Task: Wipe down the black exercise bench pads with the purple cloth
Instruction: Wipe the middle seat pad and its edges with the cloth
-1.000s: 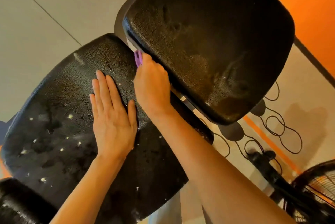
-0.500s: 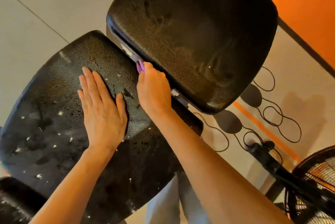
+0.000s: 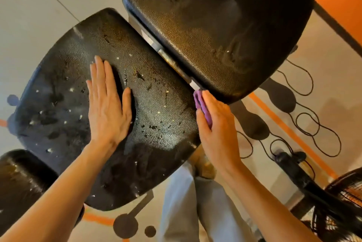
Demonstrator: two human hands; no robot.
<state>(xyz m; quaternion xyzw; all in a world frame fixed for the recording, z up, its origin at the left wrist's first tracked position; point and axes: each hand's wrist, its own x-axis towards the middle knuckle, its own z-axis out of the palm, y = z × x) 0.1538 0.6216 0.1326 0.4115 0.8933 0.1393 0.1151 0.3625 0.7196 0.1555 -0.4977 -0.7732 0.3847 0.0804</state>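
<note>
Purple cloth (image 3: 202, 105) is pinched in my right hand (image 3: 217, 130), wiping the seat pad (image 3: 156, 104) edge. My left hand (image 3: 107, 104) lies flat, spread on it. Next, I should rub its white specks.

Both black pads are pebbled, leather-look vinyl with a semi-gloss sheen. Near pad (image 3: 160, 116) is scuffed, dotted with pale specks and dark wet-looking patches. Far pad (image 3: 225, 26) is cleaner, with dents and smear marks. Purple cloth (image 3: 203, 106) is soft, matt fabric. Strip (image 3: 172, 61) between the pads looks like worn metal. Floor (image 3: 29, 26) is smooth and matt.
</note>
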